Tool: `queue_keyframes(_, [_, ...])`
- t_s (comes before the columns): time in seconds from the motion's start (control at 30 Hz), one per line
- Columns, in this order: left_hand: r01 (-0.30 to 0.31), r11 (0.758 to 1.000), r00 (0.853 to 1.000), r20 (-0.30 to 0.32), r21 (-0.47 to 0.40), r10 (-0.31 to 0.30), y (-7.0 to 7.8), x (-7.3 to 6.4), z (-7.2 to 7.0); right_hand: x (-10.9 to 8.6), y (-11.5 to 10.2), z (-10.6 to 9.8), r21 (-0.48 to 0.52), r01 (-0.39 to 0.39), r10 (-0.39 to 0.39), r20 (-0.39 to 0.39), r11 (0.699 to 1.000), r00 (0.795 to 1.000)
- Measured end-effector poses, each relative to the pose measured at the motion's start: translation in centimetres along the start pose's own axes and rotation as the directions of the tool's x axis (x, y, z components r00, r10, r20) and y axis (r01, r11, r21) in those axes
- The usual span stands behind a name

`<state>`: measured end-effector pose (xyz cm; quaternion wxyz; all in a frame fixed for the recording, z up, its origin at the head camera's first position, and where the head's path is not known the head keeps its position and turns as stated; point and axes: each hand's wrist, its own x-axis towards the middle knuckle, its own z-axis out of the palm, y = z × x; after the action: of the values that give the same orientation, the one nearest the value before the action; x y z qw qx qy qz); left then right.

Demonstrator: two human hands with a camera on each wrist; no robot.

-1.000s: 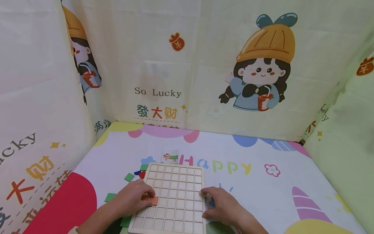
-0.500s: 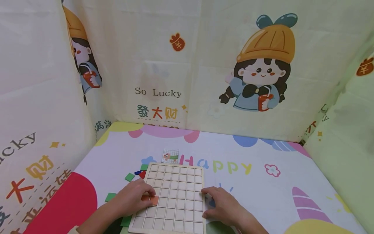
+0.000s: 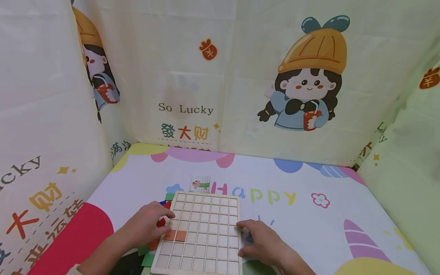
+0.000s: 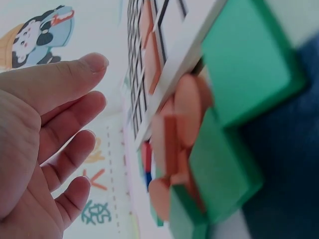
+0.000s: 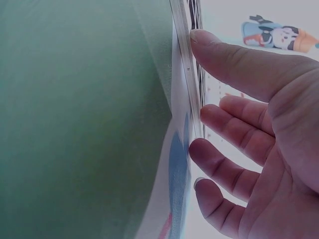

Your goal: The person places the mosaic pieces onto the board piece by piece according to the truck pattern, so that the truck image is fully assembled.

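Observation:
A wooden grid board [image 3: 209, 240] lies on the table with two orange square tiles [image 3: 180, 236] side by side in cells near its left edge. My left hand [image 3: 144, 225] hovers over the board's left border, thumb and fingers apart, holding nothing. In the left wrist view, orange pieces [image 4: 187, 109] and green tiles [image 4: 249, 59] are heaped beside the board. Along the right edge, my right hand [image 3: 262, 242] rests its thumb and fingertips against the rim, fingers spread; the right wrist view shows the thumb [image 5: 207, 40] at that rim.
A small picture card [image 3: 200, 183] lies just beyond the board's far edge. Red pieces [image 3: 167, 205] and a green tile [image 3: 170, 196] lie by the far left corner. Printed cloth walls [image 3: 233, 76] enclose the table at the back and sides.
My left hand has let go of the orange tiles and drawn back leftward, uncovering both in their cells. The right hand and the board have stayed put.

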<state>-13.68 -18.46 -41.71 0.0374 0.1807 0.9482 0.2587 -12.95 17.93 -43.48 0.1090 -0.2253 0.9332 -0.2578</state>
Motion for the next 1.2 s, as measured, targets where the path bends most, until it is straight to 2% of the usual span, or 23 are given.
queue_keyframes(0.23, [0.018,1.0,1.0,0.003,-0.012,-0.018,-0.6,-0.3,-0.9,0.1,0.0,0.0,-0.002,-0.004,0.004,0.002,1.0,1.0])
queue_keyframes(0.37, [0.017,1.0,1.0,0.002,0.012,-0.017,-1.3,-0.7,-1.2,0.1,0.1,0.1,0.002,-0.007,0.007,0.007,1.0,1.0])
queue_keyframes(0.63, [0.095,0.995,0.995,-0.001,0.013,-0.095,-2.4,-1.6,-1.4,0.0,0.1,0.2,0.008,0.0,0.0,0.002,1.0,1.0])
queue_keyframes(0.97, [0.06,0.998,0.998,0.032,-0.014,-0.06,-3.3,-2.3,-1.0,0.0,0.2,0.3,0.012,0.004,-0.003,-0.008,1.0,1.0])
queue_keyframes(1.2, [0.002,0.999,1.0,0.027,-0.04,-0.001,-3.5,-2.3,0.0,-0.1,0.3,0.3,0.012,0.016,-0.016,-0.015,1.0,1.0])
